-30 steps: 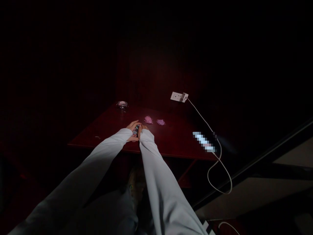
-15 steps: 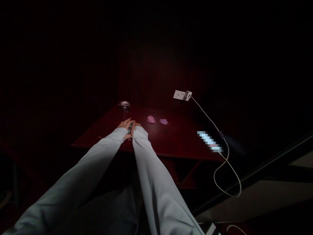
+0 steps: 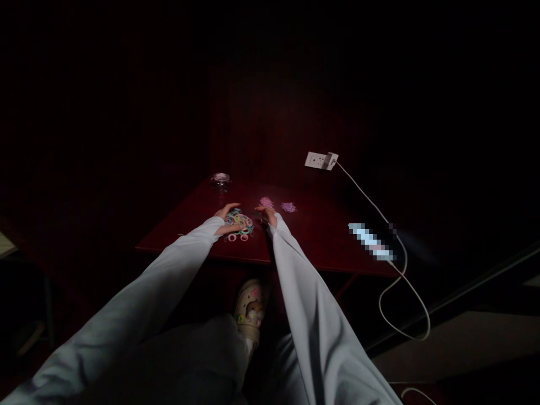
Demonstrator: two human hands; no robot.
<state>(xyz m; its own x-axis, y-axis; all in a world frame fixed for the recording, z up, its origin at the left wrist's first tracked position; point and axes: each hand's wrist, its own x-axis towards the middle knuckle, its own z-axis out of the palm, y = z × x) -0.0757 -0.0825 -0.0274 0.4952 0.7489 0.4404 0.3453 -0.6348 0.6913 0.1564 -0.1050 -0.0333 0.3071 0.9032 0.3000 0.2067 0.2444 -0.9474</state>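
A heap of multicoloured small rings that look like hair ties (image 3: 242, 220) lies on the dark red table (image 3: 312, 242). My left hand (image 3: 222, 213) curves round its left side, thumb and fingers spread apart, touching or very near the rings. To the right of the heap, my right hand (image 3: 268, 214) is held with its fingers apart and nothing visible in them. Just beyond that hand is a small pink pile (image 3: 266, 201), partly covered by it. A purple pile (image 3: 288, 207) sits farther right. The pieces in both piles are too small to name.
A clear round container (image 3: 220, 180) with something pale on top stands at the back left. On the right lies a lit phone (image 3: 371, 242), its white cable (image 3: 356, 190) running to a wall socket (image 3: 316, 160). Below the table's front edge shows a beige clog (image 3: 250, 306).
My hands were together over the rings and have come apart, the right one moving right. The ring heap is now exposed and spread on the table. The view has shifted slightly.
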